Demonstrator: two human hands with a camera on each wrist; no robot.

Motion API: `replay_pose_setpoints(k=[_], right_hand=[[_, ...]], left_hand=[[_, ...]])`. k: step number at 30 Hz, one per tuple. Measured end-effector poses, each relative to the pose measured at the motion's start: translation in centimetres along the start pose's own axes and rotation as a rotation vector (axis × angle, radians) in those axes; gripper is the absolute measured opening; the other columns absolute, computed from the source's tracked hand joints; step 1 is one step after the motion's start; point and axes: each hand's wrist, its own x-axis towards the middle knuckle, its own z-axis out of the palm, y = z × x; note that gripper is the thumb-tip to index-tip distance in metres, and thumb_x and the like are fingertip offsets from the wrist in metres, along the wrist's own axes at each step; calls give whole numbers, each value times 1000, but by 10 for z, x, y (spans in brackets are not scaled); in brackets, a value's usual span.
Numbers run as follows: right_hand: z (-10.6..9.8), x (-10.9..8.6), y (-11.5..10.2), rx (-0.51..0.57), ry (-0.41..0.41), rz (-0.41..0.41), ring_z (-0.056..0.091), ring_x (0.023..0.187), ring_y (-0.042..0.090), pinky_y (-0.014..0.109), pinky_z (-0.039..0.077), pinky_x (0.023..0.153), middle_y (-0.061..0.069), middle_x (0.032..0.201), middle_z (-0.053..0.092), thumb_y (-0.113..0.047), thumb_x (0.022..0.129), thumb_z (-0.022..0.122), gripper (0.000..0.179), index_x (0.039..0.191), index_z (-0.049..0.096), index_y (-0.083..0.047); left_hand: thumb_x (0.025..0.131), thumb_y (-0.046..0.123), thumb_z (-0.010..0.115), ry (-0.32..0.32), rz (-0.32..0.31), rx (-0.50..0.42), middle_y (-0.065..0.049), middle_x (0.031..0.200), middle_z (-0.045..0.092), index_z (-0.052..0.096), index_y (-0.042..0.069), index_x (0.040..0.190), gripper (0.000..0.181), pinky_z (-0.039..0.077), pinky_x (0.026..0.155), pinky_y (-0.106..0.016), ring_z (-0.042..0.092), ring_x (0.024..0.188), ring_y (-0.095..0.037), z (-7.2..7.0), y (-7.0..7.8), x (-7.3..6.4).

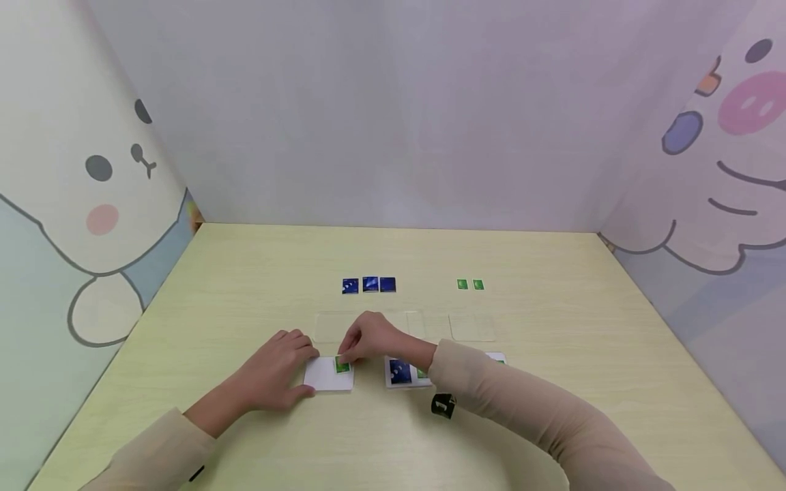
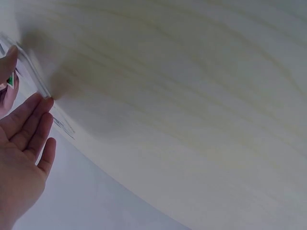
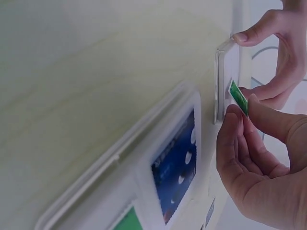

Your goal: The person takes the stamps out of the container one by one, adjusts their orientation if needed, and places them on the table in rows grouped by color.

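Note:
A white card with a clear layered edge lies on the table. My left hand holds it at its left end, thumb at the near corner and fingers at the far one. In the right wrist view, my right hand pinches a small green stamp with a white border between thumb and fingertips. The stamp is tilted, its far end right at the card's face. In the head view it overlaps the card's right part. A second white card, bearing a blue stamp and green ones, lies partly beneath my right forearm.
Three blue stamps sit in a row farther back, with two green stamps to their right. Clear plastic sheets lie between these and the cards. A small black object is beside my right sleeve. Curtained walls enclose the table.

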Motion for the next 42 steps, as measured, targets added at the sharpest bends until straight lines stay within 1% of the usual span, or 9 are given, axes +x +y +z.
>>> replay_pose_setpoints(k=[3, 8, 16, 22, 29, 35, 42], right_hand=[[0, 1, 0, 27, -7, 16, 60, 59, 5, 16, 45, 55, 3, 74, 75, -15, 77, 80, 6, 81, 78, -10], [-1, 2, 0, 45, -16, 41, 61, 60, 6, 16, 46, 56, 3, 75, 75, -13, 78, 79, 5, 82, 78, -10], [-6, 3, 0, 68, -31, 67, 62, 61, 7, 18, 48, 58, 4, 78, 76, -13, 79, 78, 6, 84, 78, -10], [-10, 4, 2, 76, -59, 74, 62, 61, 7, 20, 51, 60, 4, 79, 76, -13, 80, 77, 7, 86, 78, -10], [-18, 5, 2, 99, -71, 63, 66, 62, 10, 25, 57, 65, 9, 82, 76, -10, 81, 76, 9, 88, 78, -6], [-25, 4, 1, 123, -87, 67, 67, 62, 10, 28, 58, 67, 10, 82, 76, -8, 81, 75, 9, 88, 77, -4], [-29, 3, 4, 163, -90, 67, 67, 62, 12, 30, 58, 67, 9, 82, 75, -8, 81, 75, 7, 87, 77, -5]], left_hand=[[73, 40, 78, -10, -7, -3, -1, 103, 67, 68, 8, 106, 47, 46, 89, -41, 56, 99, -18, 0, 0, 0], [73, 40, 78, 5, -4, -5, -2, 103, 67, 68, 8, 106, 47, 46, 89, -41, 56, 98, -18, 1, 0, 0], [73, 40, 78, -5, -3, -2, -2, 104, 67, 68, 8, 107, 47, 46, 90, -42, 56, 99, -19, 2, 0, 0], [73, 40, 78, 4, 0, 6, -2, 103, 67, 68, 8, 106, 47, 46, 90, -42, 57, 99, -19, 2, 0, 0], [73, 40, 78, 9, -4, 6, -3, 104, 68, 68, 7, 106, 48, 46, 90, -42, 57, 99, -19, 2, 0, 0], [73, 38, 79, 9, 1, 3, -3, 104, 67, 68, 7, 106, 47, 46, 89, -42, 57, 98, -19, 2, 0, 0], [74, 39, 77, -8, -15, 0, -2, 105, 67, 68, 8, 107, 47, 46, 91, -42, 57, 100, -19, 0, 0, 0]])
